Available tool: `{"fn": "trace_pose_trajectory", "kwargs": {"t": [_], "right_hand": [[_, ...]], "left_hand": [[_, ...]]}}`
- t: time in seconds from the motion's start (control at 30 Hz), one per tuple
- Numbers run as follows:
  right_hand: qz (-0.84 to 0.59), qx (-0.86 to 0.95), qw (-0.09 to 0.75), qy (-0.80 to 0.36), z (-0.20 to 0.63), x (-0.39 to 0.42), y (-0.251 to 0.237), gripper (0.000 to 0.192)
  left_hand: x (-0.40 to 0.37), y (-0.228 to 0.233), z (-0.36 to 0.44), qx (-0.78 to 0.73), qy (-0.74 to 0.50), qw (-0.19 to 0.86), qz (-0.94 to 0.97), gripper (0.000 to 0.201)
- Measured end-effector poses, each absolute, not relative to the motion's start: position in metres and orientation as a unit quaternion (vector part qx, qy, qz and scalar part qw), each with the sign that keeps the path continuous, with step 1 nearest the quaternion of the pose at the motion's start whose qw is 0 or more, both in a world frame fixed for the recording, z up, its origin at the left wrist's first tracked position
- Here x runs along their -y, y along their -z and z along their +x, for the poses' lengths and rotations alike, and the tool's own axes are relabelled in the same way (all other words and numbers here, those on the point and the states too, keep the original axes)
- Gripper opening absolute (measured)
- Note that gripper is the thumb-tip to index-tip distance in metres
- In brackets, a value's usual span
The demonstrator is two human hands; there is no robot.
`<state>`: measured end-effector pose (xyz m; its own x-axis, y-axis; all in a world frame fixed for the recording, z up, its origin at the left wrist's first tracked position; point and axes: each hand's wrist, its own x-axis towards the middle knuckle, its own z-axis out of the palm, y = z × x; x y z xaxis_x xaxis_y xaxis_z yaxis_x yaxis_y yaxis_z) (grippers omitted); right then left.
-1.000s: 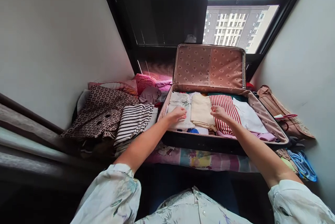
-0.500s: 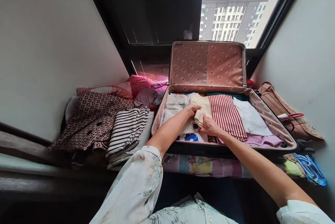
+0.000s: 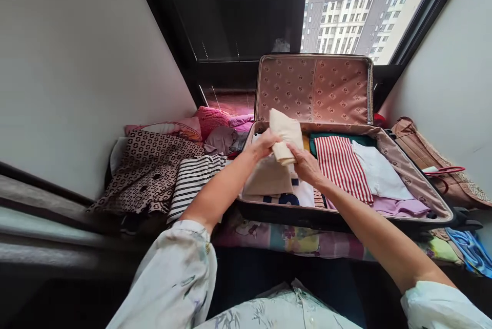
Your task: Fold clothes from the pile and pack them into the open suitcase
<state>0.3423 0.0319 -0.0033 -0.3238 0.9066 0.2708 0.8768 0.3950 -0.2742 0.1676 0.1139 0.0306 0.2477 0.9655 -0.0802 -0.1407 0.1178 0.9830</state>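
A folded cream garment (image 3: 286, 131) is raised above the left part of the open suitcase (image 3: 413, 178). My left hand (image 3: 266, 144) grips its left side, and my right hand (image 3: 306, 164) pinches its lower right corner. Beneath it, partly covered by my hands, lie a folded beige garment (image 3: 269, 178) and a white piece with dark blue print (image 3: 305, 193). Right of my right hand is a red-and-white striped garment (image 3: 342, 167), followed by a white one (image 3: 378, 170). A lilac cloth (image 3: 402, 206) shows under these along the suitcase's front.
Left of the suitcase lie a black-and-white striped folded garment (image 3: 198, 178) and a brown patterned garment (image 3: 154, 170), with pink pillows (image 3: 211, 119) behind. A brown woven bag (image 3: 434, 157) leans by the right wall. The suitcase lid (image 3: 315, 88) stands upright against the window.
Both hands have lifted the cream garment up from beside the striped one and moved it slightly left. The beige garment beneath is now more exposed. The view has shifted a little.
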Motion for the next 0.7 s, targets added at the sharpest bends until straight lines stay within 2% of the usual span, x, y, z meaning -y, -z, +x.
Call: {"fn": "trace_pose_trajectory", "kwargs": {"t": [0.07,0.13,0.2,0.33,0.4,0.5,0.57,0.63,0.7], "right_hand": [[-0.508,0.849,0.124,-0.074,0.31,-0.022,0.005,0.062],[-0.453,0.881,0.064,-0.121,0.284,-0.01,0.015,0.054],[-0.404,0.9,0.052,-0.154,0.268,-0.002,0.026,0.052],[-0.372,0.903,0.088,-0.197,0.282,-0.005,0.032,0.054],[-0.411,0.885,0.091,-0.198,0.311,-0.011,0.026,0.05],[-0.527,0.837,0.06,-0.137,0.372,-0.012,0.018,0.052],[-0.599,0.795,-0.005,-0.099,0.413,-0.005,0.018,0.064],[-0.643,0.757,-0.074,-0.088,0.444,0.004,0.024,0.084],[-0.655,0.743,-0.106,-0.084,0.462,0.011,0.033,0.096]], "left_hand": [[-0.088,-0.027,0.128,-0.528,-0.38,0.491,0.58,0.061],[-0.059,-0.018,0.101,-0.631,-0.297,0.376,0.609,0.078],[-0.036,-0.006,0.094,-0.676,-0.227,0.282,0.642,0.087],[-0.022,0.013,0.119,-0.651,-0.098,0.061,0.75,0.071],[-0.026,0.022,0.134,-0.643,-0.052,0.068,0.761,0.074],[-0.036,0.036,0.146,-0.645,0.02,0.139,0.751,0.079],[-0.04,0.045,0.147,-0.644,0.041,0.149,0.749,0.079],[-0.042,0.051,0.146,-0.637,0.04,0.138,0.757,0.08],[-0.041,0.052,0.145,-0.636,0.04,0.128,0.76,0.08]]}}
